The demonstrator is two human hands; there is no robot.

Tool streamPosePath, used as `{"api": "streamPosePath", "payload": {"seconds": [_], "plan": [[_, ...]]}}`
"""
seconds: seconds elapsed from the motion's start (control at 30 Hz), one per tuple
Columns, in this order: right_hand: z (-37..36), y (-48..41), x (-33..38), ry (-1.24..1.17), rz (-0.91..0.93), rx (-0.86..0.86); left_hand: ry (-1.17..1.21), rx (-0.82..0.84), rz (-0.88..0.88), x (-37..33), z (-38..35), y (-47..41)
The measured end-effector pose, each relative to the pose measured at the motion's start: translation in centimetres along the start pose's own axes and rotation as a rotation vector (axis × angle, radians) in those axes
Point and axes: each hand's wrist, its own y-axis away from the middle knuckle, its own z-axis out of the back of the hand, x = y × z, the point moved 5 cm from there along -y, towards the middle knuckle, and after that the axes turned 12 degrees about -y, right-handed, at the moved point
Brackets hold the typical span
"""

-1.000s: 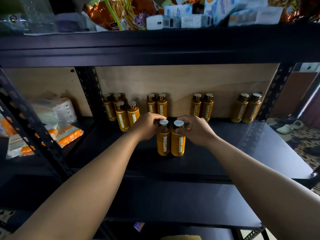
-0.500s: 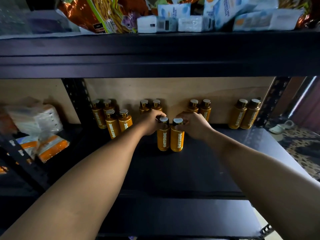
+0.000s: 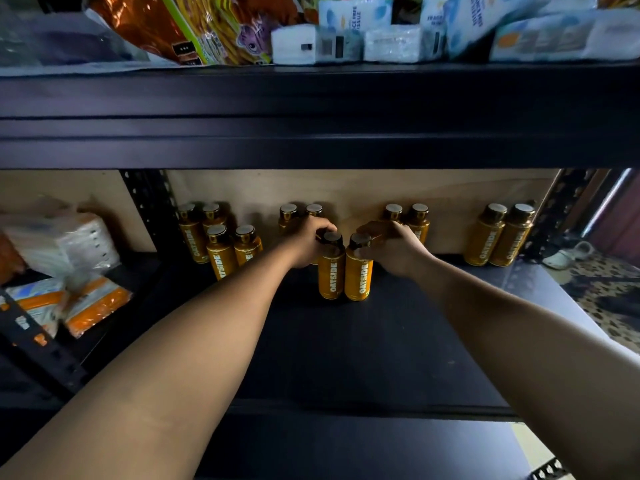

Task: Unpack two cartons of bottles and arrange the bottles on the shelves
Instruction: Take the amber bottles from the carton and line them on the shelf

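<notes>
Head view: both forearms reach in from 6 o'clock toward the middle of a dark shelf. Two amber bottles stand upright and touching, side by side, at the frame centre. The left hand has its fingers curled round the cap and neck of the left front bottle. The right hand clasps the cap of the right front bottle in the same way. Both bottle bases rest on the shelf surface, and both white labels face the camera. Behind the hands, at 12 o'clock of the held pair, two back-row pairs stand against the wooden back panel, partly hidden by the knuckles. At 10 o'clock, a group of four bottles stands two deep near the perforated upright post. At 2 o'clock, a further pair stands at the far right end of the shelf, well apart from the hands. At 9 o'clock, beyond the post, wrapped white and orange packets lie in the neighbouring bay. At 12 o'clock of the frame, the upper shelf carries an orange snack bag and tissue packs. At 3 o'clock, a pale slipper lies on the patterned floor.
</notes>
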Motion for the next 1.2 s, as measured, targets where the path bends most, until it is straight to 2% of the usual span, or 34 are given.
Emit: {"api": "streamPosePath", "payload": {"seconds": [0.97, 1.2], "plan": [[-0.2, 1.0, 0.0, -0.094, 0.026, -0.025, 0.032, 0.007, -0.008, 0.2, 0.1, 0.3], [-0.1, 1.7, 1.0, 0.018, 0.087, -0.007, 0.032, 0.018, 0.016, 0.1, 0.1, 0.3]]}}
